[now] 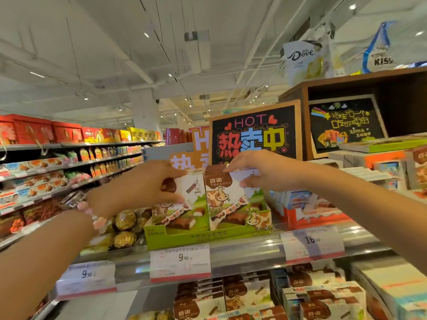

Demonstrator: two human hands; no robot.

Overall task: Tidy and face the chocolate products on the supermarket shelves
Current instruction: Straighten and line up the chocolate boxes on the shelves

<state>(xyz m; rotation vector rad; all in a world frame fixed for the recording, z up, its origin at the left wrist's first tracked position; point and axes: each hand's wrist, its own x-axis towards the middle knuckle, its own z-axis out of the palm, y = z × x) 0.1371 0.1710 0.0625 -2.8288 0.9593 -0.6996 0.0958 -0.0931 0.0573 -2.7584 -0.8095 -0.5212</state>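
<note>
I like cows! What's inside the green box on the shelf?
The green tray holds upright cow chocolate boxes; the left hand and right hand each grip one. Any boxes behind are hidden.

Brown-and-white cow-print chocolate boxes point(231, 199), green display tray point(175, 239), pink bracelet point(98, 219)

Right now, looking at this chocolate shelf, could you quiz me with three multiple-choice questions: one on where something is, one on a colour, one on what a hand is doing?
1. Where do the cow-print chocolate boxes stand?
A. in the green display tray
B. on the floor
C. in a basket

2. What colour is the bracelet on the left wrist?
A. blue
B. pink
C. black

3. What is the left hand doing?
A. hanging idle
B. pointing at the ceiling
C. gripping a chocolate box

Answers: 1 A, the boxes sit inside the tray's front wall. 2 B, its beads are pink. 3 C, thumb and fingers close round the left box.
</note>
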